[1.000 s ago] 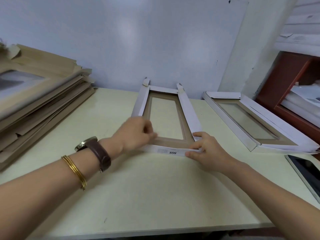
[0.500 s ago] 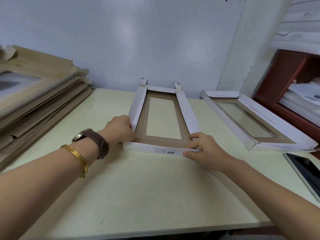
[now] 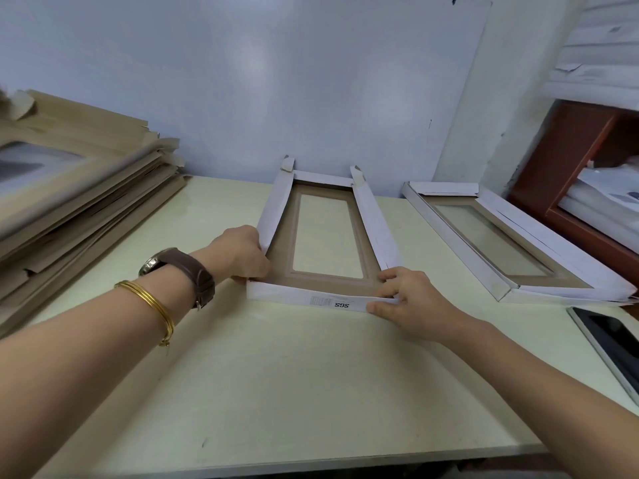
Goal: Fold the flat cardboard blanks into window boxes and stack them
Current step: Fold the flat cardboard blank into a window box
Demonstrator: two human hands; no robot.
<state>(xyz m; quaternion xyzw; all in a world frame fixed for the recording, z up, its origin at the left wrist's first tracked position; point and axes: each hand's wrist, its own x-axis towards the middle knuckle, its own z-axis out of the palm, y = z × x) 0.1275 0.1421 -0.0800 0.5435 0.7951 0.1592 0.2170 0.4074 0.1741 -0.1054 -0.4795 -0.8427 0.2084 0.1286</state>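
I have the half-folded window box [image 3: 328, 283] lying in the middle of the pale table [image 3: 276, 392], its long axis running from near to far. Its brown frame and clear window pane lie flat on the table. The two long white side walls stand up and lean slightly inward, and small tabs stick up at the far corners.

My left hand [image 3: 242, 254] is at the near left corner, fingers curled round the near end of the left side wall and gripping it. My right hand [image 3: 411, 299] is at the near right corner. It pinches the end of the near flap [image 3: 311, 299], the one printed "SGS", with the thumb against its outer face and the fingers over its top edge.

On the left wrist I see a brown-strapped watch [image 3: 183, 271] and gold bangles [image 3: 152, 305].

A tall stack of flat cardboard blanks [image 3: 79, 188] sits at the far left of the table. A finished window box [image 3: 511, 243] lies to the right, well apart from the one in hand. A tablet [image 3: 615, 344] lies at the right edge of the table. A red-brown shelf [image 3: 570, 160] stands beyond it.
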